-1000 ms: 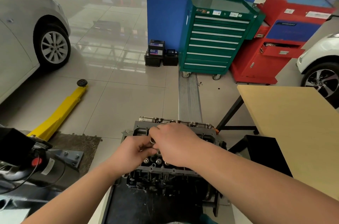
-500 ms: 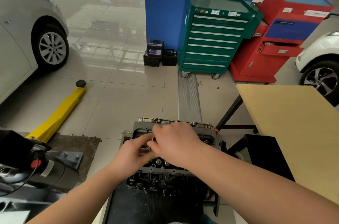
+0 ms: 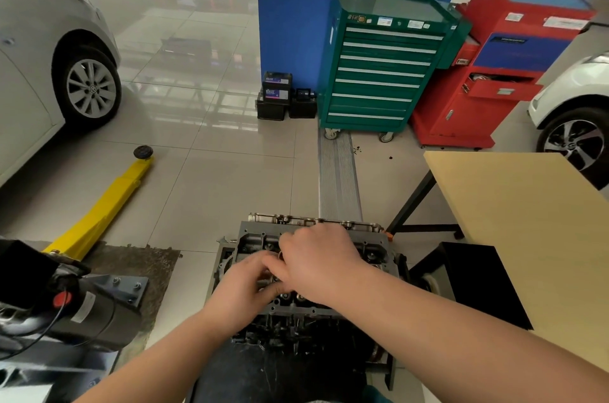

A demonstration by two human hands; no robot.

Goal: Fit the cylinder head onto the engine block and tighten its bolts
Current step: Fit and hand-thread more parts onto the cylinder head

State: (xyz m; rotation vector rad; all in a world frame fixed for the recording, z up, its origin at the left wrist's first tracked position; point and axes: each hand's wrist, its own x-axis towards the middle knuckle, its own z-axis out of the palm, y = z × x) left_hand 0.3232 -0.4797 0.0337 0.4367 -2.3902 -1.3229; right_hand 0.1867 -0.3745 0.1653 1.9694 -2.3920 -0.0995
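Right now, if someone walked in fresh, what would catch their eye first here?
Both hands, left and right, meet over the cylinder head at bottom centre, fingers working something small that I can't make out. Behind stands a green tool chest beside a red cabinet, and a yellow lift arm lies on the floor to the left.

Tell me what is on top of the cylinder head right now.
Both hands are over the cylinder head: the left hand and right hand meet at its middle. A small ring-like part peeks between them. Their fingertips, and whatever they grip, are covered.
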